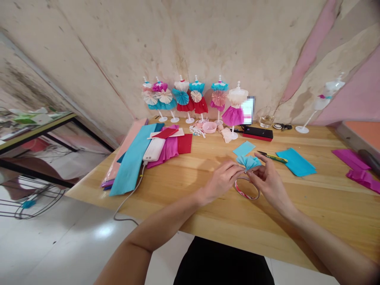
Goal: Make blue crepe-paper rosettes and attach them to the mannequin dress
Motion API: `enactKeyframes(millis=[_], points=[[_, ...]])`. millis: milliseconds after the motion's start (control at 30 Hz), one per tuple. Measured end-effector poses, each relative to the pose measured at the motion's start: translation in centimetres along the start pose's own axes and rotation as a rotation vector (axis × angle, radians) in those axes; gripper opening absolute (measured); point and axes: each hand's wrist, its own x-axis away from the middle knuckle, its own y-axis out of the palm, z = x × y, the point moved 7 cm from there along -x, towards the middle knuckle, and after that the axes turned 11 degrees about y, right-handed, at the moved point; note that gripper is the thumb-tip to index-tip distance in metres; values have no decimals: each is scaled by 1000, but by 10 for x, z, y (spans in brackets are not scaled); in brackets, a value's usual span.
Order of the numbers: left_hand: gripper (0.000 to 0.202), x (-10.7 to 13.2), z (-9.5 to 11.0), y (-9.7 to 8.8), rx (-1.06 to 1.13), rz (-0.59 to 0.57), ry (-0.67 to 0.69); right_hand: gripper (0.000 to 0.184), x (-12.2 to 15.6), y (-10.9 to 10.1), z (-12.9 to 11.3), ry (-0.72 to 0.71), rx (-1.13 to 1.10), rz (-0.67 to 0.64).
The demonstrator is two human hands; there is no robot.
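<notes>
A pleated fan of light-blue crepe paper (248, 161) is pinched at its gathered lower end between my two hands. My left hand (224, 177) grips it from the left with thumb and fingertips. On the other side my right hand (268, 178) holds the fan's base, its index finger raised a little. Just below the fan is a roll of tape (247, 197) with a red and white inside, close to both hands. A yellow-green utility knife (272, 156) lies beyond my right fingers. Near it are a small blue paper piece (244, 148) and a larger folded blue sheet (296, 162).
Several mini dress forms in paper outfits (196, 97) line the wall; another form (323, 99) stands at right. Paper sheets (133, 158) and a white power bank (154, 149) with a cable lie left. Also there: a pink bowl (209, 126), a glass (266, 118), magenta strips (352, 158).
</notes>
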Motion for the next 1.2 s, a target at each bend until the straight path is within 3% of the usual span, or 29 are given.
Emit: enactKeyframes(millis=[333,533,867,1200], points=[[20,-3,1,1,-48,-82,-33,51,-1,5,3,-53,111,-31],[21,-5,14,1,-173,-141,59,25,2,9,-1,-82,87,-97],[24,-3,18,5,-290,-246,159,51,-3,4,9,-2,128,40],[24,-2,21,5,-296,-254,171,51,-3,2,5,-16,174,84]])
